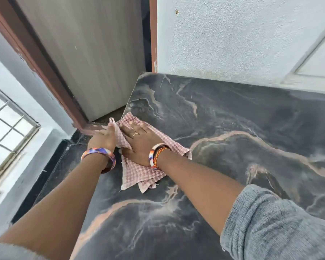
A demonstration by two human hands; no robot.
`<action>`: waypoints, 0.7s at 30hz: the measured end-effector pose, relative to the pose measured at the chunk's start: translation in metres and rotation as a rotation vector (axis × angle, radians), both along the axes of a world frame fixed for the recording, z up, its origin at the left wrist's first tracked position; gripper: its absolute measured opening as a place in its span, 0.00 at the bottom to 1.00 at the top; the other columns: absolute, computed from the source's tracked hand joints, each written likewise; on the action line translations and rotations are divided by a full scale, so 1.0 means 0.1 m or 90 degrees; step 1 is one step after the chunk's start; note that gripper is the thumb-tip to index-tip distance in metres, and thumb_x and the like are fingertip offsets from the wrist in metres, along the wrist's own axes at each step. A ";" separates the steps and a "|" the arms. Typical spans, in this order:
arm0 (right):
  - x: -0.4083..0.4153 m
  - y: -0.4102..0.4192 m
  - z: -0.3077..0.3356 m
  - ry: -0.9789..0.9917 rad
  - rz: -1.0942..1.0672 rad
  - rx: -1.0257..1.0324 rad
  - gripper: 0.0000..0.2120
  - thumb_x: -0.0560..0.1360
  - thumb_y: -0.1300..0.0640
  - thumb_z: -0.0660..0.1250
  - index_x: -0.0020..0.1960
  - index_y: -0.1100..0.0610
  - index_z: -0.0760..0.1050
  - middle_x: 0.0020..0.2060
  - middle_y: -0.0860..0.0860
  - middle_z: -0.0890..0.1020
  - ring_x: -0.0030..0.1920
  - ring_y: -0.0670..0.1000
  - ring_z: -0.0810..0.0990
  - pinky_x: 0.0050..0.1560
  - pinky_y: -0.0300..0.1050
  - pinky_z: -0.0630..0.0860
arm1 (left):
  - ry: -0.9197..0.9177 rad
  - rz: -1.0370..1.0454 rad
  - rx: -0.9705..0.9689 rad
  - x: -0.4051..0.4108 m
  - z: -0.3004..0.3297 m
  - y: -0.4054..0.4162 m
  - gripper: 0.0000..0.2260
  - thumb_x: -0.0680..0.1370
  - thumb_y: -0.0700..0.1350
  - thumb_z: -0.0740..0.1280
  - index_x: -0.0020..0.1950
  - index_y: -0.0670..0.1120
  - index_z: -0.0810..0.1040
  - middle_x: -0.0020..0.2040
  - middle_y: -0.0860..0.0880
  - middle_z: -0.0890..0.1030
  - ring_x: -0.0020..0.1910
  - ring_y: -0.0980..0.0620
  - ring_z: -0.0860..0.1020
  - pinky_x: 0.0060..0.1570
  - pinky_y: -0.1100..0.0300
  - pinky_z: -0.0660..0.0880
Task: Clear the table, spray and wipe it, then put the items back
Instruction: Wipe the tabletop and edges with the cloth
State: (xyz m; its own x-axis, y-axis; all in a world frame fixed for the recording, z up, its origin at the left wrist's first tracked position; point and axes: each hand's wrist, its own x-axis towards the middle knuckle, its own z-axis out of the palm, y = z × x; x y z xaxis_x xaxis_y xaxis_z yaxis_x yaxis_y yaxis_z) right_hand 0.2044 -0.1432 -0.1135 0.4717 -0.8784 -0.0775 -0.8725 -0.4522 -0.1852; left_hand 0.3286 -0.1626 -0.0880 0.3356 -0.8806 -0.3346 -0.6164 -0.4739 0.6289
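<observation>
Pressing flat, our right hand (139, 141) pins the checked cloth (139, 166) at the table's (233, 128) left edge; our left hand (103, 137) pinches its overhanging fold — we should keep pressure even, overlap strokes, sweep inward.

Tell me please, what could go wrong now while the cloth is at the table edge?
1. The checked cloth overhangs the left edge of the marble table; it may slip off if the left hand loosens its grip.
2. The right hand presses flat close to that edge, so a further push could perhaps slide it off.
</observation>
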 end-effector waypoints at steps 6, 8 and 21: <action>0.21 0.85 -0.03 0.021 -0.035 -0.007 0.30 0.78 0.42 0.51 0.76 0.53 0.49 0.77 0.50 0.53 0.76 0.57 0.50 0.75 0.53 0.45 | -0.189 -0.146 -0.104 0.18 0.06 0.72 0.18 0.76 0.48 0.58 0.57 0.36 0.75 0.58 0.32 0.77 0.57 0.33 0.75 0.55 0.47 0.73; 0.29 1.12 -0.03 0.023 -0.045 -0.008 0.31 0.78 0.42 0.50 0.76 0.54 0.49 0.77 0.50 0.53 0.76 0.57 0.50 0.75 0.53 0.45 | -0.227 -0.185 -0.129 0.28 0.07 1.02 0.17 0.76 0.47 0.58 0.56 0.36 0.74 0.57 0.32 0.77 0.56 0.32 0.75 0.55 0.45 0.74; 0.06 2.52 -0.06 -0.023 -0.165 -0.005 0.30 0.78 0.44 0.52 0.76 0.55 0.50 0.76 0.53 0.56 0.76 0.54 0.49 0.75 0.53 0.42 | -0.406 -0.464 -0.215 -0.05 0.08 2.28 0.17 0.78 0.49 0.57 0.54 0.37 0.75 0.58 0.37 0.77 0.59 0.37 0.72 0.59 0.48 0.69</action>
State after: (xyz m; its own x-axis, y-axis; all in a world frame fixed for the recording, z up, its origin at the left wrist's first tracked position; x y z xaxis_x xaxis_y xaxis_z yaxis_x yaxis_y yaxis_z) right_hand 0.2104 0.1085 -0.1200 0.2328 -0.9709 -0.0568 -0.9524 -0.2158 -0.2151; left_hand 0.3233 0.0653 -0.0798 -0.2906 -0.9566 0.0214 -0.9498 0.2911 0.1146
